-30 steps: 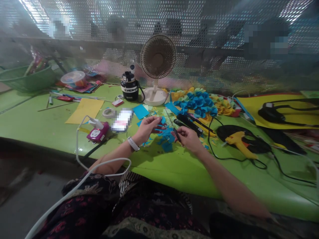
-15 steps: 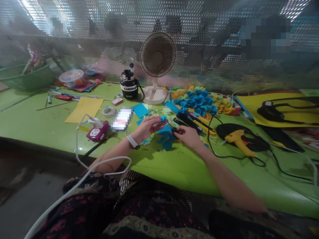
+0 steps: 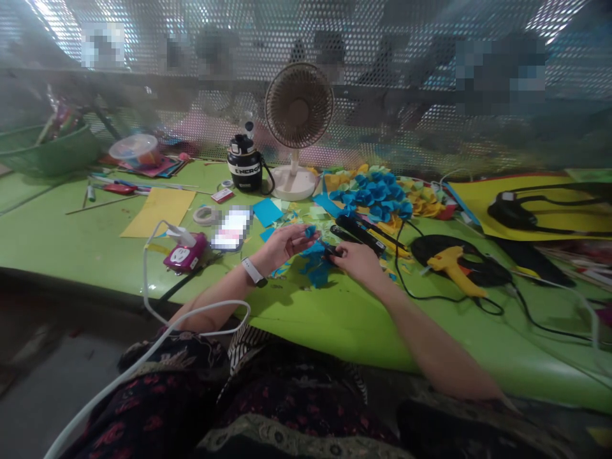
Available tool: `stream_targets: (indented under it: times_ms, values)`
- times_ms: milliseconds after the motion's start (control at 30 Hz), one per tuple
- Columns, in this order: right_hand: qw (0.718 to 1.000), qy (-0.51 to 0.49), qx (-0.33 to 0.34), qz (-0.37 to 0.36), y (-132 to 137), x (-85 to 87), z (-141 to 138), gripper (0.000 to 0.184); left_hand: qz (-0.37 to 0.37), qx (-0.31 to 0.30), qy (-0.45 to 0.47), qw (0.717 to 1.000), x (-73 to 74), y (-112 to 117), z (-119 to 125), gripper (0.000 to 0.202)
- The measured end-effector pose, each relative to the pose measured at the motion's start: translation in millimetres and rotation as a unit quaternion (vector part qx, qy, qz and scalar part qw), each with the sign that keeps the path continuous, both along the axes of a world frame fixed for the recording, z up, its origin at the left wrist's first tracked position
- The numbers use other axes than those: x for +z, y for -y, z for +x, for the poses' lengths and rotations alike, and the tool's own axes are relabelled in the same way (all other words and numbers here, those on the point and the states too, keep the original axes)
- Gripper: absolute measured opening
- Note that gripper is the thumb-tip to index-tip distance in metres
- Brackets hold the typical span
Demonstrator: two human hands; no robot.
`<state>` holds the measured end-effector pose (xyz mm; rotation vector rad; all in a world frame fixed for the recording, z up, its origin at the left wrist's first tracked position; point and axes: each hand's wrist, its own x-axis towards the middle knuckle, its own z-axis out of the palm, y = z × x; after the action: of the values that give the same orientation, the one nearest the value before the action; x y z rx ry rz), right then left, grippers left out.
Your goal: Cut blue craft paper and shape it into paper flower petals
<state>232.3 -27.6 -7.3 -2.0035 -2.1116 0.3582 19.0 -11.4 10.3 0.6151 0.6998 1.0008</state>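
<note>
My left hand [image 3: 282, 247] pinches a small blue paper scrap [image 3: 311, 231] in its fingertips, just beside the black-handled scissors [image 3: 331, 252] gripped in my right hand [image 3: 357, 262]. Loose blue scraps [image 3: 315, 271] lie beneath both hands on the green table [image 3: 95, 220]. A black iron [image 3: 358, 233] lies just past my right hand, with a heap of paper flowers [image 3: 377, 194] beyond it and a yellow glue gun [image 3: 452, 271] off to the right.
</note>
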Motion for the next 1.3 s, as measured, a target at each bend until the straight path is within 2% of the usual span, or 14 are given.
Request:
stream_targets:
  times_ms: [133, 267, 367, 433, 500, 600, 667, 733, 833, 900, 1000, 1133, 1200, 1300]
  values:
    - [1.000, -0.017, -0.006, -0.004, -0.2, -0.4, 1.8, 0.021, -0.009, -0.011, 0.003, 1.000, 4.3, 1.6, 0.9, 0.024]
    - [0.998, -0.055, -0.008, -0.001, 4.2, 7.7, 1.1, 0.020, -0.014, -0.016, -0.001, 1.000, 0.1, -0.2, 2.2, 0.027]
    - [0.983, -0.179, -0.020, 0.048, 11.0, 16.7, -2.3, 0.018, 0.030, -0.009, 0.003, 1.000, -6.3, 2.5, 5.0, 0.022]
    - [0.948, -0.318, -0.008, 0.022, 16.4, 22.0, -6.1, 0.026, 0.095, 0.002, 0.005, 0.995, -10.1, 7.4, 7.7, 0.019]
    - [0.895, -0.442, 0.004, -0.065, 21.6, 25.4, -10.8, 0.032, 0.169, 0.013, -0.015, 0.985, -12.8, 13.9, 10.4, 0.018]
    - [0.818, -0.548, 0.010, -0.176, 27.6, 26.5, -18.5, 0.036, 0.257, 0.004, -0.069, 0.964, -13.9, 24.1, 13.0, 0.026]
    - [0.788, -0.581, 0.018, -0.204, 29.8, 25.2, -23.4, 0.035, 0.302, 0.000, -0.112, 0.947, -12.6, 30.0, 13.5, 0.028]
    - [0.777, -0.598, 0.020, -0.197, 30.9, 23.2, -27.4, 0.033, 0.339, 0.002, -0.142, 0.930, -10.2, 35.0, 13.5, 0.027]
    - [0.783, -0.602, 0.008, -0.155, 31.4, 20.9, -30.7, 0.032, 0.365, 0.007, -0.166, 0.916, -6.7, 39.5, 13.4, 0.026]
    - [0.800, -0.587, 0.010, -0.126, 31.7, 20.4, -30.3, 0.032, 0.368, 0.002, -0.174, 0.913, -6.6, 40.2, 13.6, 0.027]
    - [0.849, -0.524, 0.033, -0.061, 33.3, 20.8, -26.9, 0.032, 0.352, -0.005, -0.184, 0.918, -12.2, 37.4, 14.6, 0.030]
    - [0.921, -0.378, 0.077, 0.045, 37.0, 21.0, -22.8, 0.026, 0.317, 0.029, -0.193, 0.928, -23.5, 30.1, 16.2, 0.031]
    - [0.940, -0.315, 0.096, 0.090, 38.1, 21.2, -22.1, 0.024, 0.308, 0.032, -0.188, 0.932, -25.4, 27.1, 16.6, 0.029]
    - [0.949, -0.261, 0.103, 0.141, 38.2, 22.1, -21.1, 0.024, 0.285, 0.019, -0.166, 0.944, -22.7, 24.0, 16.1, 0.032]
